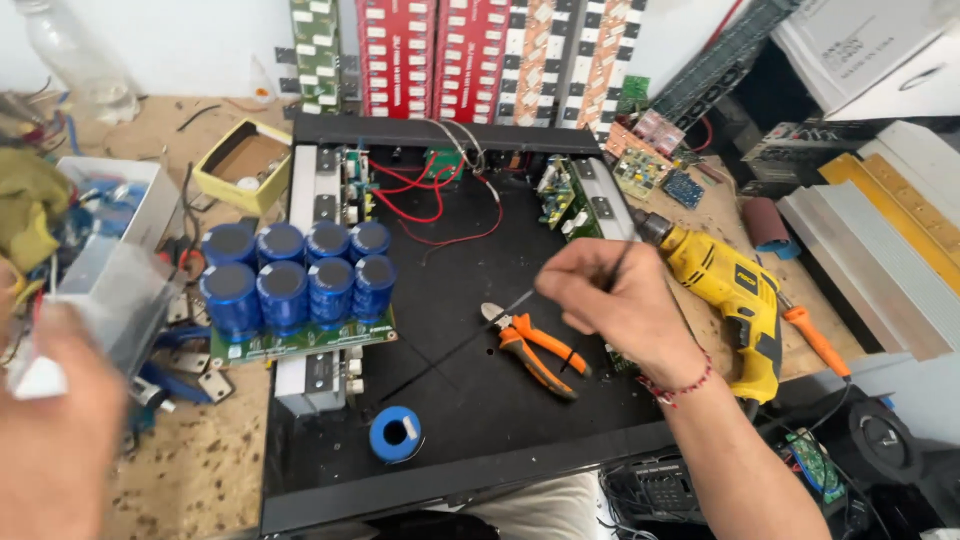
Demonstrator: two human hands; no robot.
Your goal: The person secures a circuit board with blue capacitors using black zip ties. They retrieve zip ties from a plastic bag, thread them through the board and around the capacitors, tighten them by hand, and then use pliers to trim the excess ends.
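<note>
Right hand (620,295) at centre frame, fingers pinched around a thin dark rod (470,340) slanting down-left over the black chassis (470,400); forearm runs in from lower right. Orange pliers (535,350) just below it. Left hand (55,440) blurred at lower left, gripping a clear plastic box (105,300). Blue capacitors (295,275) left of centre, yellow drill (725,290) on the surface (200,460) at right.
</note>
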